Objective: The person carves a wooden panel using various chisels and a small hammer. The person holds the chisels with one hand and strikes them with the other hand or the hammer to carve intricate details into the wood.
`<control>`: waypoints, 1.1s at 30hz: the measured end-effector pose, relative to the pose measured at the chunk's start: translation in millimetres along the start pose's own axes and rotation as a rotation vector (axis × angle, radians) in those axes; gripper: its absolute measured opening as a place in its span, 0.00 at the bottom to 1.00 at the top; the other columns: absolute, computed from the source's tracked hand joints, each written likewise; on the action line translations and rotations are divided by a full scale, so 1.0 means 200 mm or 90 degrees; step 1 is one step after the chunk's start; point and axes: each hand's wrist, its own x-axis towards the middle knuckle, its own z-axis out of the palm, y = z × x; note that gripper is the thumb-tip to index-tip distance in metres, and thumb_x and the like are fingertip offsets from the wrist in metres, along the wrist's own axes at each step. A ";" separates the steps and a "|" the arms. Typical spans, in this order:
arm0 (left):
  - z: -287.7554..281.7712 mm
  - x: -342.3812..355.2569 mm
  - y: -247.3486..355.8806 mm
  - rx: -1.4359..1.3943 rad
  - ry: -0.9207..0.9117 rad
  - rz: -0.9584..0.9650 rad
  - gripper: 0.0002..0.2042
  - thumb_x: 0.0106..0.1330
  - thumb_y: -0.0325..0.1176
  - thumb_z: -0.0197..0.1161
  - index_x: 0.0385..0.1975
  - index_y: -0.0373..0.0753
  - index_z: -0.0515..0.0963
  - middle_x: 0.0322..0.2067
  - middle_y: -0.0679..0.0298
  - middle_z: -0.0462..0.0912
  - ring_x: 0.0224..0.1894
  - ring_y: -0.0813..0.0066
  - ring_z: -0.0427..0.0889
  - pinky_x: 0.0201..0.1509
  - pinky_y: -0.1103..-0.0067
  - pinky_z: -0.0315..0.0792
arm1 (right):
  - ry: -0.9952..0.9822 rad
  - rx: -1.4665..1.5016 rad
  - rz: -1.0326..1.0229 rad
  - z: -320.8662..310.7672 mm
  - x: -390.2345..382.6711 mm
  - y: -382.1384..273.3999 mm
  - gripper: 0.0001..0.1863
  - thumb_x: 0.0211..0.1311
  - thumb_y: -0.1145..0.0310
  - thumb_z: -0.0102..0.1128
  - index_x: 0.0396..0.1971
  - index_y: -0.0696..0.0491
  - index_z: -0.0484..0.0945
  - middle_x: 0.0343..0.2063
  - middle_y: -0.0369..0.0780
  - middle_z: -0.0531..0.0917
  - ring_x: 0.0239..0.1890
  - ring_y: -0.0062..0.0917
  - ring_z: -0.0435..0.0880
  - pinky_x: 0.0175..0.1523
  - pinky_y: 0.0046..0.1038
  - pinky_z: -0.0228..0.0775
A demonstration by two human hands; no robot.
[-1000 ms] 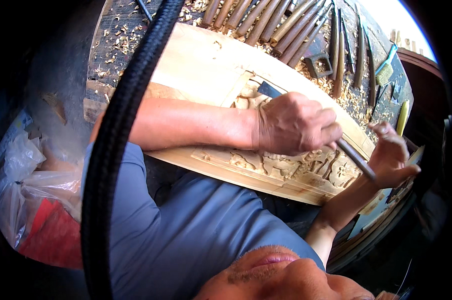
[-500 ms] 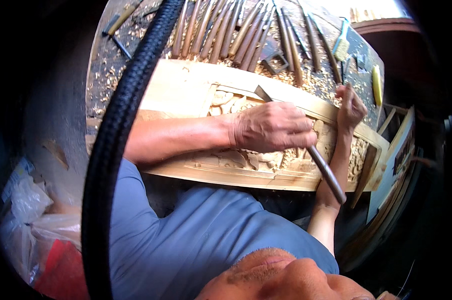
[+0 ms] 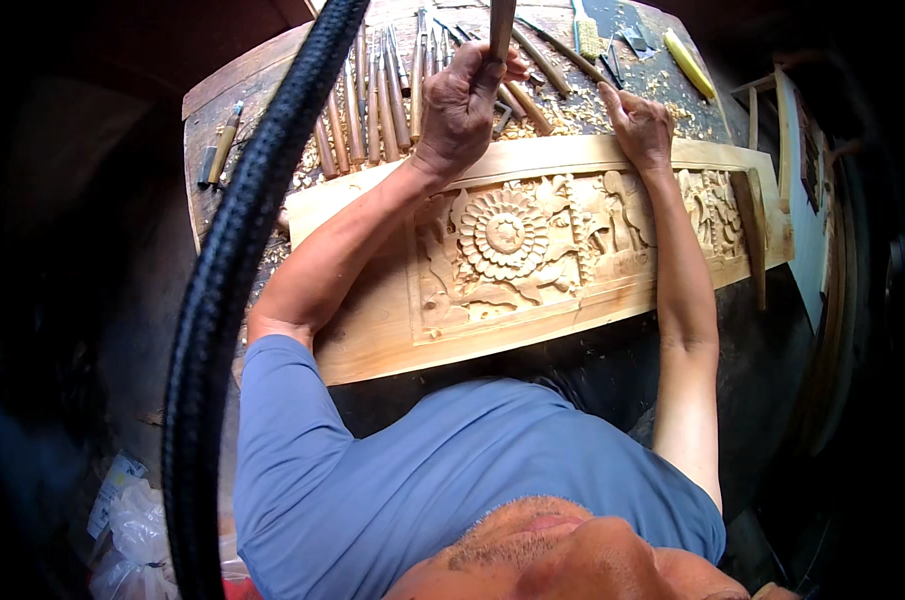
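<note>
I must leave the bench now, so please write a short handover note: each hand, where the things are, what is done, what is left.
Left hand: closed around a wooden-handled chisel, raised over the row of chisels.
Right hand: empty, resting at the far edge of the carved panel.
Done: flower and leaf relief is cut in the middle.
Left: the panel's left end appears uncarved; shavings lie on the bench.

Carved panel point(image 3: 533, 250) on workbench point(image 3: 213, 110), chisel row point(image 3: 373, 100) behind it, shavings point(image 3: 583, 115) between, plank point(image 3: 753, 235) at right end.
</note>
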 end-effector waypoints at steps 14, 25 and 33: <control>-0.02 -0.01 -0.07 -0.032 -0.021 -0.028 0.10 0.89 0.27 0.50 0.56 0.33 0.79 0.49 0.58 0.89 0.57 0.67 0.90 0.69 0.69 0.82 | -0.044 0.050 -0.022 0.01 0.00 -0.05 0.33 0.77 0.39 0.64 0.20 0.52 0.86 0.15 0.45 0.82 0.17 0.36 0.81 0.30 0.39 0.73; -0.05 -0.06 -0.20 -0.101 -0.041 -0.060 0.11 0.87 0.22 0.48 0.57 0.33 0.78 0.53 0.59 0.83 0.61 0.64 0.85 0.76 0.61 0.75 | -0.032 0.074 -0.026 0.06 -0.01 0.00 0.37 0.79 0.35 0.59 0.13 0.45 0.83 0.10 0.37 0.80 0.11 0.26 0.73 0.27 0.38 0.74; -0.04 -0.05 -0.17 -0.044 -0.103 -0.071 0.11 0.88 0.24 0.47 0.59 0.36 0.77 0.51 0.59 0.87 0.59 0.71 0.86 0.73 0.70 0.75 | -0.127 0.001 -0.012 -0.01 0.01 -0.04 0.41 0.79 0.30 0.53 0.12 0.47 0.84 0.11 0.38 0.82 0.14 0.27 0.81 0.27 0.37 0.79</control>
